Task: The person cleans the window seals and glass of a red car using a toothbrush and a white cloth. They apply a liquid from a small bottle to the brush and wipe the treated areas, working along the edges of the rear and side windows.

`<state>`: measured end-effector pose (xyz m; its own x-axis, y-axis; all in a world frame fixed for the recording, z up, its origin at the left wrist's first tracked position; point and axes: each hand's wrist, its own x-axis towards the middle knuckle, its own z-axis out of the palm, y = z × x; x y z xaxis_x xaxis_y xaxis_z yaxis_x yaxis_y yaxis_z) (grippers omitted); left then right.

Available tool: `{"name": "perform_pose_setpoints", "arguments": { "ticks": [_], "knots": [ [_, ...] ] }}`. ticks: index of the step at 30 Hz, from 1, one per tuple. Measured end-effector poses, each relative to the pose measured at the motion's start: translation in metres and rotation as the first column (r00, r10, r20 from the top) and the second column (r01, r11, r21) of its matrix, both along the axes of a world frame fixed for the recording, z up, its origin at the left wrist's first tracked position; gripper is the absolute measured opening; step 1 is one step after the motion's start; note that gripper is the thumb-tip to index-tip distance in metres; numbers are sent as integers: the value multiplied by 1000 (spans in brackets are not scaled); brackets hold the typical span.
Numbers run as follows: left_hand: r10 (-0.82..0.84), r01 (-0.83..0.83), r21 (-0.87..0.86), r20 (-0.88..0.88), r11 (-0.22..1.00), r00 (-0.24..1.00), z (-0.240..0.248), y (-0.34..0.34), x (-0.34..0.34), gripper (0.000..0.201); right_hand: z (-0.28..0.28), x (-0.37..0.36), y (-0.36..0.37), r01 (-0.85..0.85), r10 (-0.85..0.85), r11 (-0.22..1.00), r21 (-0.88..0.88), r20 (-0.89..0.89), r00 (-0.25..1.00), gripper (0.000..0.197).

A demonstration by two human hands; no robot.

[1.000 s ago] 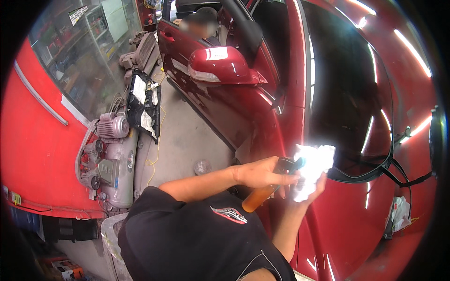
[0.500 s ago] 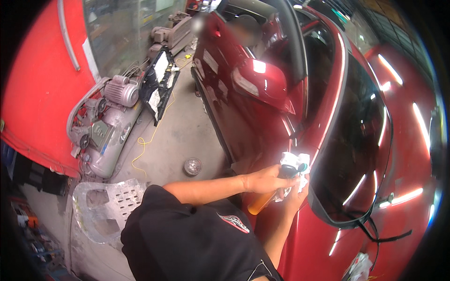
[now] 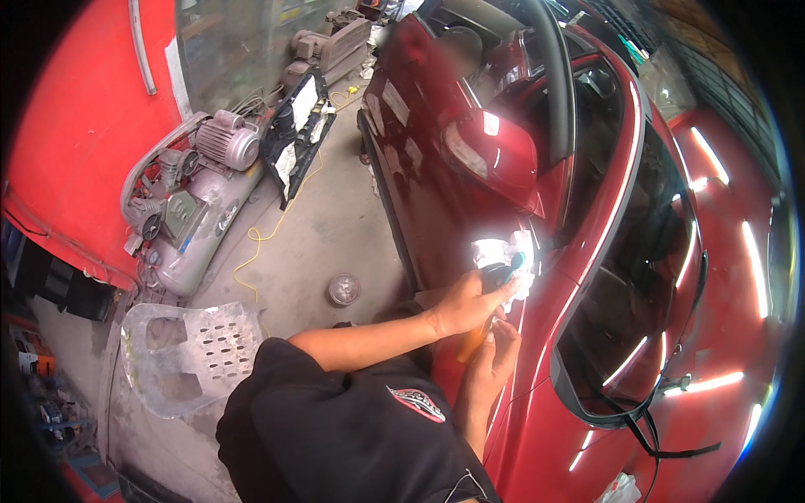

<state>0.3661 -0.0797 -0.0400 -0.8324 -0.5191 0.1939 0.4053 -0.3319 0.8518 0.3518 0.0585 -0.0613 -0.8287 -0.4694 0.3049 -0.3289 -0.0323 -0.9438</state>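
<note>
Both my hands are beside the red car (image 3: 537, 352), below its side mirror (image 3: 495, 147). My left hand (image 3: 468, 303) is closed round a dark, teal-tipped thing (image 3: 501, 272), with a crumpled white cloth (image 3: 496, 251) bunched at its far end. An orange-yellow, rounded thing (image 3: 475, 342) shows under this hand; whether it is one piece with the dark part, I cannot tell. Just below, my right hand (image 3: 495, 356) has its fingers drawn together close to the left thumb. What they pinch, if anything, is too small to make out.
To the left stand a grey air compressor (image 3: 197, 239), a black panel (image 3: 293, 134) and a worn plastic chair (image 3: 218, 348). A round metal container (image 3: 344, 289) and a yellow cord (image 3: 256, 239) lie on the floor. The car door (image 3: 419, 168) is open ahead. A black strip (image 3: 671, 453) hangs by the windshield.
My left hand has moved slightly left and up with the cloth and the teal-tipped thing. My right hand has dropped away from the cloth, lower and to the left. The view has shifted.
</note>
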Motion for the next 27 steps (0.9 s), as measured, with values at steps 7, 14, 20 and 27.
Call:
{"name": "perform_pose_setpoints", "arguments": {
  "ticks": [7,14,20,27],
  "knots": [
    [-23,24,-52,21,998,1000,-3,4,0,20,7,-6,2,-153,166,986,-63,404,900,34],
    [-103,107,-94,46,990,994,-5,11,0,20,-1,-16,16,-210,338,939,-271,624,704,39],
    [-187,191,-80,58,978,981,8,18,2,14,3,-22,23,-183,253,963,-196,440,862,22],
    [-118,144,-141,181,979,976,10,9,-15,13,18,-42,51,-139,166,974,181,-145,975,27]
  ]
}}
